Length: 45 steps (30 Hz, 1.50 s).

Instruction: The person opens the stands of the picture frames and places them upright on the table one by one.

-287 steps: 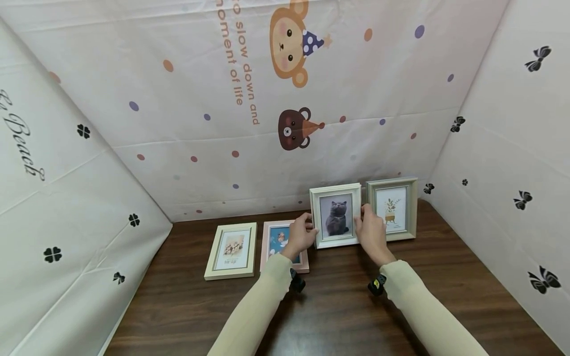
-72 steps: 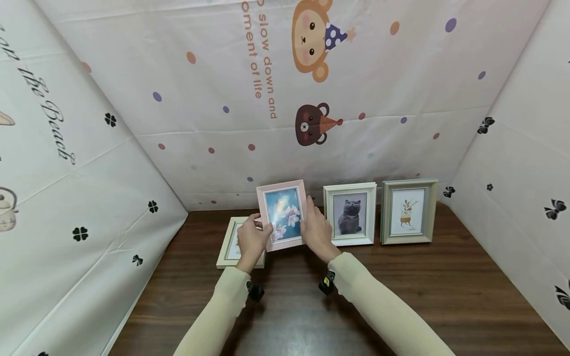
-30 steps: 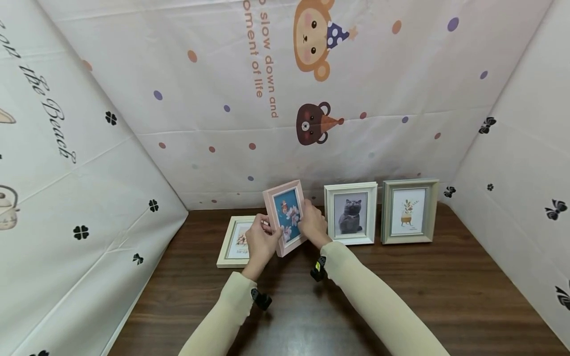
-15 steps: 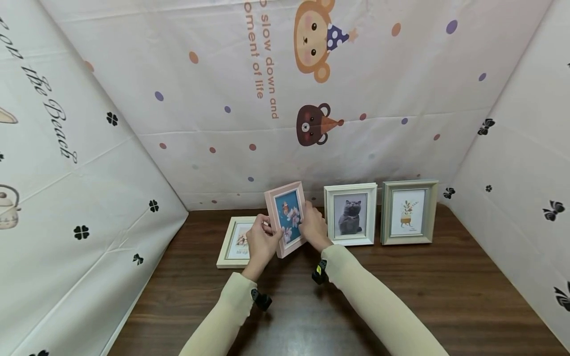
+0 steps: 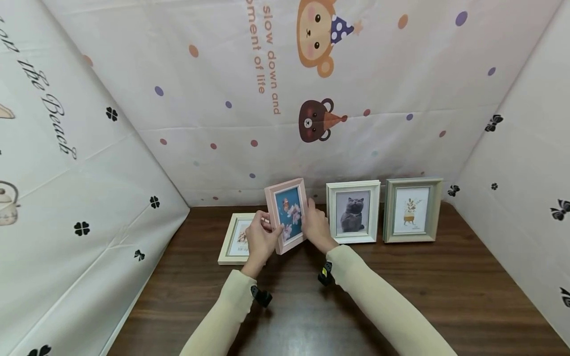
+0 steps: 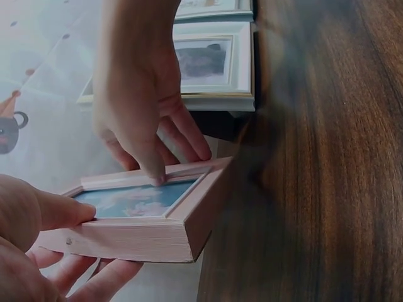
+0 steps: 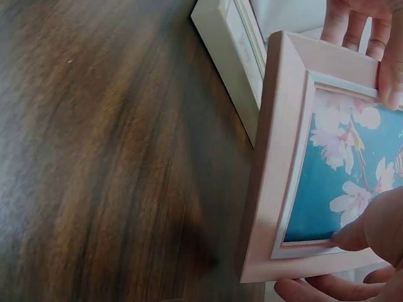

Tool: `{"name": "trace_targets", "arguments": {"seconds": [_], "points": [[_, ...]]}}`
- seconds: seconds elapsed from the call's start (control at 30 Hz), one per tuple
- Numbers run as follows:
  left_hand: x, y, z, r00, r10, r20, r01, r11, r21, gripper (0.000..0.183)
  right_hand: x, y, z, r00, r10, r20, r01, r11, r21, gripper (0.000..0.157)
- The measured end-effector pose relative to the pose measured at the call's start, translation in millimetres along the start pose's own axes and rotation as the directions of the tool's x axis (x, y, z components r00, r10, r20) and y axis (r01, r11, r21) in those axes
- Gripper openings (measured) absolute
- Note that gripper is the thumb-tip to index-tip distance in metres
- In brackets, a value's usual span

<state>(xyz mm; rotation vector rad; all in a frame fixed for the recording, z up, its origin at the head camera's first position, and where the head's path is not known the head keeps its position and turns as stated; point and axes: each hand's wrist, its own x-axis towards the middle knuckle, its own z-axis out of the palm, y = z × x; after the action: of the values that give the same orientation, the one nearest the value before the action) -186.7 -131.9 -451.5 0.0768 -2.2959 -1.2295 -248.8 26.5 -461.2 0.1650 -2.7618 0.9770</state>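
In my head view the pink photo frame (image 5: 291, 213), with pale blossoms on blue, is tilted between both hands near the back of the table; I can't tell whether its lower edge touches the wood. The left hand (image 5: 261, 238) grips its left side, thumb on the front, other fingers behind. The right hand (image 5: 318, 228) pinches the opposite side the same way. From the pink frame, I find a cream frame (image 5: 236, 244) lying flat at eight o'clock, partly hidden by the left hand. At three o'clock a white frame (image 5: 353, 212) with a grey cat stands upright, and beyond it a grey-green frame (image 5: 411, 210) with a potted plant. All rest on the brown table (image 5: 450, 277). At one o'clock, a brown bear (image 5: 313, 121) is printed on the backdrop (image 5: 378, 64).
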Motion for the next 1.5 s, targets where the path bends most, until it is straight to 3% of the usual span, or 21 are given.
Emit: {"name": "trace_targets", "arguments": {"seconds": [0.27,0.5,0.77,1.03,1.5], "points": [[3.2,0.0,-4.5,1.000,-0.015,0.007,0.015,1.000,-0.010,0.036,-8.7,-10.6,-16.2,0.993,-0.115,-0.008,0.115,0.993,-0.022,0.060],[8.2,-0.7,-7.0,1.000,0.003,-0.003,-0.003,1.000,-0.009,0.036,-7.4,-33.6,-40.4,0.973,-0.231,0.023,0.232,0.973,-0.003,0.066],[8.6,1.3,-7.9,1.000,0.014,0.010,-0.014,1.000,-0.015,0.037,0.1,-60.3,-54.7,0.967,-0.236,0.093,0.232,0.971,0.051,0.075],[6.9,-1.7,-3.0,0.999,0.042,0.012,-0.042,0.999,-0.026,0.035,12.6,-72.0,-50.7,0.936,-0.330,0.124,0.317,0.941,0.117,0.079],[3.7,1.0,3.5,0.997,0.075,-0.011,-0.076,0.996,-0.044,0.033,7.8,-88.6,-43.5,0.956,-0.286,0.068,0.276,0.953,0.128,0.066]]}}
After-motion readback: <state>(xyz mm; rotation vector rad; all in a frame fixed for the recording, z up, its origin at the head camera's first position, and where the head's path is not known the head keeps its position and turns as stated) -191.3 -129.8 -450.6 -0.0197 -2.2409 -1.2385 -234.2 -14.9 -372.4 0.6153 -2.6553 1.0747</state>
